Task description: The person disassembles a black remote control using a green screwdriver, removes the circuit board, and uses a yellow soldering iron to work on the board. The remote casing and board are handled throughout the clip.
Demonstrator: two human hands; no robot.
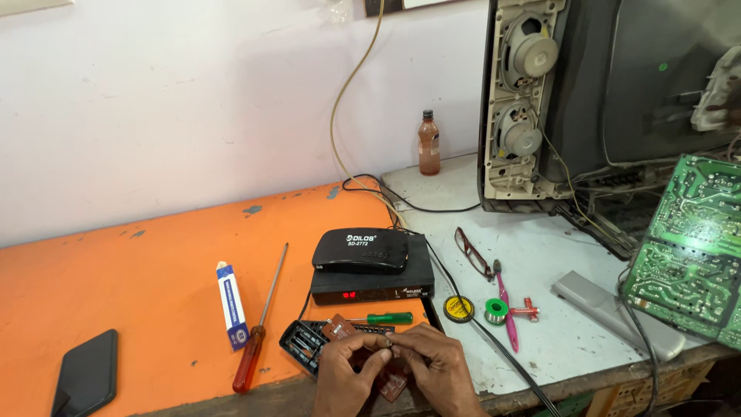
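My left hand [345, 374] and my right hand [434, 371] meet at the bottom centre, near the bench's front edge. Their fingertips pinch a tiny part [388, 340] between them; I cannot make out what it is. Beneath the hands lie a small brown circuit board [337, 330] and a black remote control [303, 342] with its battery bay showing. A green-handled screwdriver [384, 317] rests just beyond my fingers.
Two stacked black set-top boxes [369, 266], a long red-handled screwdriver [258, 335], a white-and-blue tube [231, 303] and a black phone [86, 373] lie on the orange bench [154, 262]. Right: spectacles [472, 252], solder reel [496, 310], opened television [587, 100], green circuit board [689, 247], brown bottle [429, 144].
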